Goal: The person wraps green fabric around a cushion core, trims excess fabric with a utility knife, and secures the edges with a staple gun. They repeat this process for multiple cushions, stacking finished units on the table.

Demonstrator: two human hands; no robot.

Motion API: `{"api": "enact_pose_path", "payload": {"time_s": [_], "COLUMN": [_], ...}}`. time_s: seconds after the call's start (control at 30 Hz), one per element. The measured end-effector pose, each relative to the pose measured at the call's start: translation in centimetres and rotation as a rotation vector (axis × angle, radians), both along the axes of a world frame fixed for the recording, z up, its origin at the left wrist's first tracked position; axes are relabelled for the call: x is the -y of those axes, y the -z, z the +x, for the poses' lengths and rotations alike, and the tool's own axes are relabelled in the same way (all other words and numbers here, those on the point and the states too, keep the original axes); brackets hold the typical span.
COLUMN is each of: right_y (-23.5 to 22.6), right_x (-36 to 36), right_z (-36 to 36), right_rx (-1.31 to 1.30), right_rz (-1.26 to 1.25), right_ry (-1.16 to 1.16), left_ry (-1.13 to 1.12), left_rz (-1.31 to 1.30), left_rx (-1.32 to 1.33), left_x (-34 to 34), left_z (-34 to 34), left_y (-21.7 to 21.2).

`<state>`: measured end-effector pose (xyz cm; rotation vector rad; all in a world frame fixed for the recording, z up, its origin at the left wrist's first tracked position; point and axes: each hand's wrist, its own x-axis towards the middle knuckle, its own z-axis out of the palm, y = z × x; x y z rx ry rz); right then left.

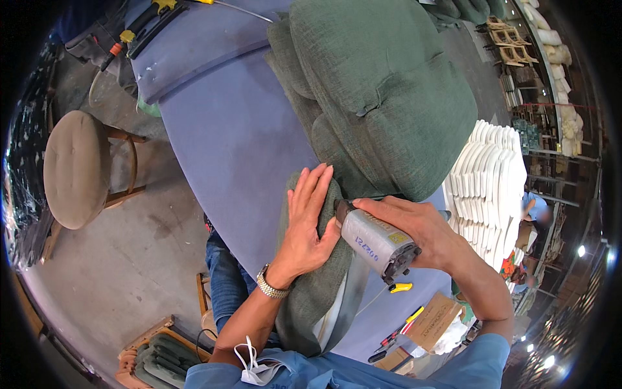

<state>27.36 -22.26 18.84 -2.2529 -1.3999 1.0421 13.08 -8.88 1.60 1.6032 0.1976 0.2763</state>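
Note:
My right hand is wrapped round a silver staple gun with a black end. The gun's nose meets the edge of a dark green upholstered piece standing close to my body. My left hand lies flat on this piece with its fingers stretched out, the thumb close to the gun's nose. Along the piece's right side runs a loose grey strip of fabric with a white edge. Just beyond my hands rests a large stack of green upholstered cushions.
The blue-covered table carries a yellow cutter, a cardboard box and several hand tools. White foam pieces are stacked at the right. A round padded stool stands on the left floor. Green pieces fill a crate at lower left.

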Motion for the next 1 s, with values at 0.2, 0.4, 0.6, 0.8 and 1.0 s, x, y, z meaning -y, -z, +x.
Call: {"api": "enact_pose_path", "payload": {"time_s": [0.2,0.4,0.6,0.8,1.0], "right_y": [2.0,2.0,1.0,1.2,1.0], "right_x": [-0.2,-2.1,-4.3,-5.1,-6.3], "right_z": [0.5,-0.7,-0.8,-0.1,-1.2], "right_rx": [0.016,0.075,0.149,0.06,0.093], "right_rz": [0.133,0.118,-0.025,0.169,-0.015], "right_ry": [-0.02,0.039,0.005,-0.062,0.004], "left_ry": [0.105,0.315,0.107,0.003,0.067], "left_rz": [-0.019,-0.254,-0.127,0.01,-0.213], "left_rx": [0.073,-0.072,-0.113,0.078,-0.11], "left_x": [-0.6,-5.9,-4.6,-3.6,-5.0], "left_z": [-0.1,6.8,8.5,8.4,6.9], "left_y": [3.0,4.5,8.2,8.9,5.1]}}
